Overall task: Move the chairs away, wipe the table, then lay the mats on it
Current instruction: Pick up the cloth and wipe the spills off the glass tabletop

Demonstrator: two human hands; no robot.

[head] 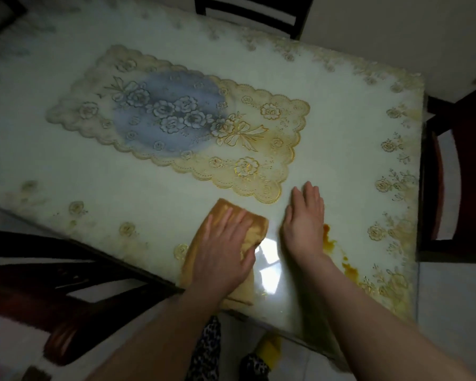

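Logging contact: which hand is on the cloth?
The left hand presses flat on the orange cloth; the right hand lies flat on the bare table.

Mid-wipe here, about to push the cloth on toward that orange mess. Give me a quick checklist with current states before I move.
1. Cloth flat under left hand: ok.
2. Right hand off the orange spill: cannot tell; it lies flat right beside the stain.
3. Spill wiped: not ok, streaks run toward the table's near edge.
4. Mat clear of the wiping path: ok, though its scalloped corner lies close to both hands.
5. Chairs moved away: not ok; the right chair sits against the table.
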